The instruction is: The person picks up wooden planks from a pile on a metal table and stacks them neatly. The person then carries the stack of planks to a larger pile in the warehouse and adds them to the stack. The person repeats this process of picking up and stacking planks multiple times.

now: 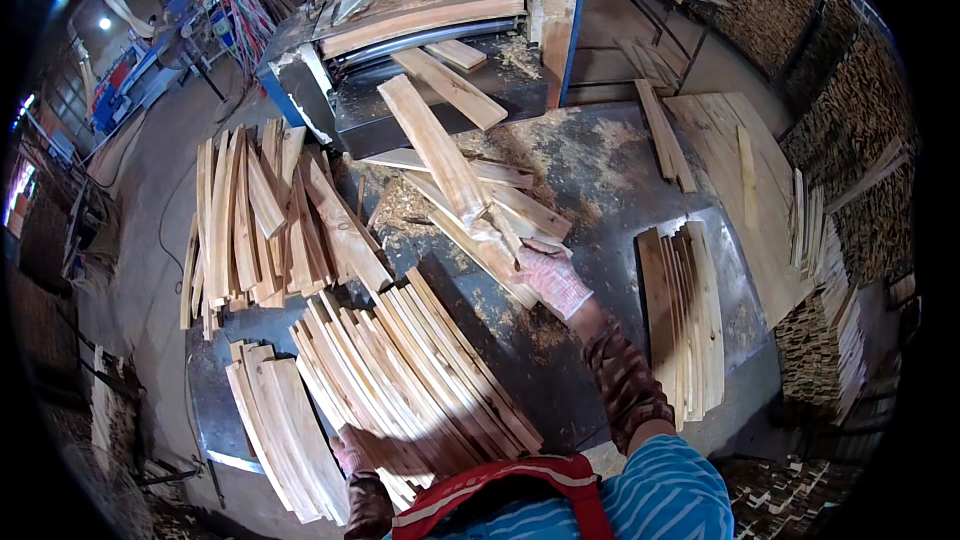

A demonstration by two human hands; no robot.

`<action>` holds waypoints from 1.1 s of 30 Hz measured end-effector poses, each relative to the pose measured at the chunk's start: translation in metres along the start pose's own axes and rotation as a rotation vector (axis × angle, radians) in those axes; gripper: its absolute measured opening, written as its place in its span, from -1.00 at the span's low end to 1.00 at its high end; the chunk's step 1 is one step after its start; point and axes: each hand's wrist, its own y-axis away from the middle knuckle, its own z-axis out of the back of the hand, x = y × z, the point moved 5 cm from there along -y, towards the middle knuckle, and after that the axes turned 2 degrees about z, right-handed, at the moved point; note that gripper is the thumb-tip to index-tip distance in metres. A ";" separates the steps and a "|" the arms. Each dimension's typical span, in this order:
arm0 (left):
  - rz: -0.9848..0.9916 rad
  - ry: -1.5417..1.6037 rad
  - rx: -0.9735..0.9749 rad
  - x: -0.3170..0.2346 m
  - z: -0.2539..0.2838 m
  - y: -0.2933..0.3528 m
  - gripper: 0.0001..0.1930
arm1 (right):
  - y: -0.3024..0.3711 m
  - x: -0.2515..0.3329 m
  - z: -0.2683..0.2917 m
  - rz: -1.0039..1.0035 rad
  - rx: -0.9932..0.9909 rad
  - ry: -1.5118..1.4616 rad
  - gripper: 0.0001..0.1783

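Observation:
My right hand (552, 278), in a pale pinkish glove, reaches over the middle of the metal table (610, 200). Its fingers close at the near end of a wooden board (508, 232) in a loose, crossed pile. Another wooden board (432, 145) lies slanted on top of that pile, pointing toward the machine. Low in the view, my gloved left hand (352, 452) rests against a row of narrow boards standing on edge (400, 380). Its fingers are partly hidden, so their grip is unclear. Just left of it is a smaller stack of boards (275, 420).
A machine with a roller opening (430, 30) stands at the far side, boards lying at its mouth. Jumbled boards (250, 215) cover the table's left; a short stack (685, 310) sits right. Sawdust (400, 215) lies around the pile. A plywood sheet (770, 210) adjoins the right edge.

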 end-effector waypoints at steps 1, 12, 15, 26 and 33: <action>-0.028 -0.272 -0.080 0.011 0.016 -0.020 -0.44 | 0.001 0.000 -0.009 0.002 0.036 0.004 -0.54; 0.227 0.072 0.034 0.044 0.028 -0.034 -0.56 | 0.021 0.002 -0.027 -0.016 0.056 0.149 -0.49; 0.433 0.262 0.171 0.052 0.022 -0.045 -0.52 | 0.019 -0.002 -0.026 -0.012 0.126 0.007 -0.50; 0.604 0.467 0.291 0.053 0.013 -0.034 -0.66 | 0.011 -0.012 -0.014 -0.033 0.008 0.158 -0.55; 0.516 0.007 0.094 0.063 0.032 -0.081 -0.84 | -0.002 -0.022 -0.030 -0.023 0.183 0.066 -0.60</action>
